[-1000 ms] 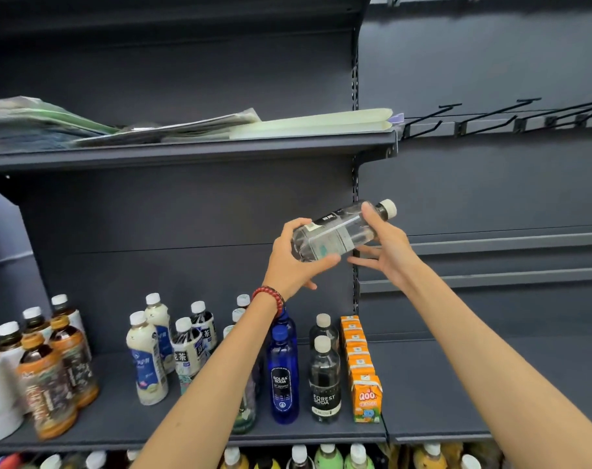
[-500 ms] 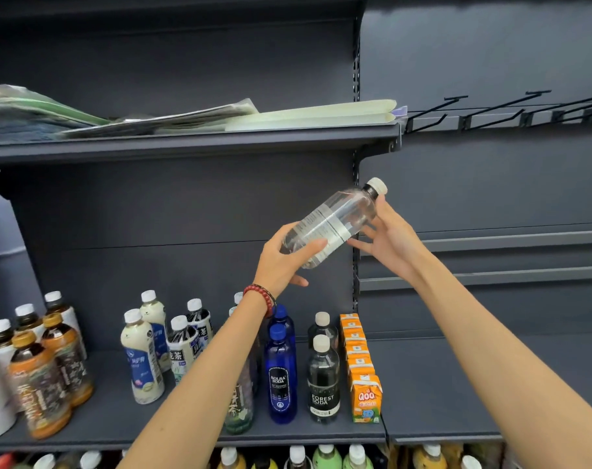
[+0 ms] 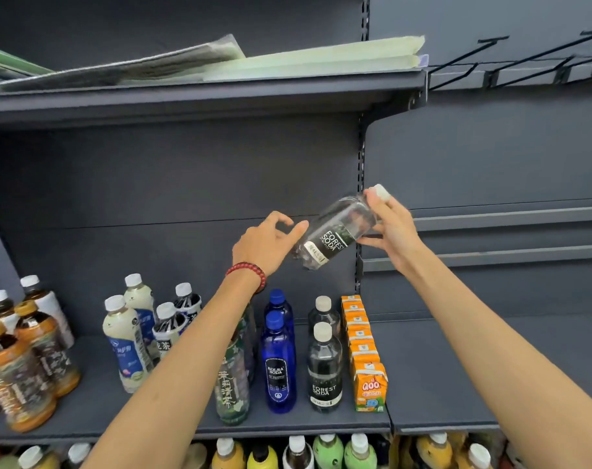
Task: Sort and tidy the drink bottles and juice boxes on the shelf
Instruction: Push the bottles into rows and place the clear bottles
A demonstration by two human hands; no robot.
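Note:
A clear Forest Soda bottle [image 3: 331, 240] with a black label and white cap hangs tilted in the air above the shelf [image 3: 423, 384], cap up and to the right. My right hand [image 3: 394, 231] grips it around the neck and shoulder. My left hand [image 3: 265, 243], with a red bead bracelet on the wrist, is beside the bottle's lower end; its fingers are apart and only a fingertip touches the side. Directly below, two more Forest Soda bottles [image 3: 325, 367] stand in a row, between two blue soda bottles [image 3: 278, 363] and a row of orange juice boxes [image 3: 369, 384].
A green tea bottle [image 3: 232, 384] stands behind my left forearm. Milky white bottles [image 3: 125, 346] and brown tea bottles [image 3: 20, 377] fill the shelf's left side. Flat packets [image 3: 287, 59] lie on the upper shelf. Wire hooks [image 3: 490, 62] jut out top right. More bottles [image 3: 325, 451] stand below.
The bottle has turned so its black label faces me, and it has tilted steeper. My left hand has loosened from the bottle's base; my right hand has shifted up to the neck.

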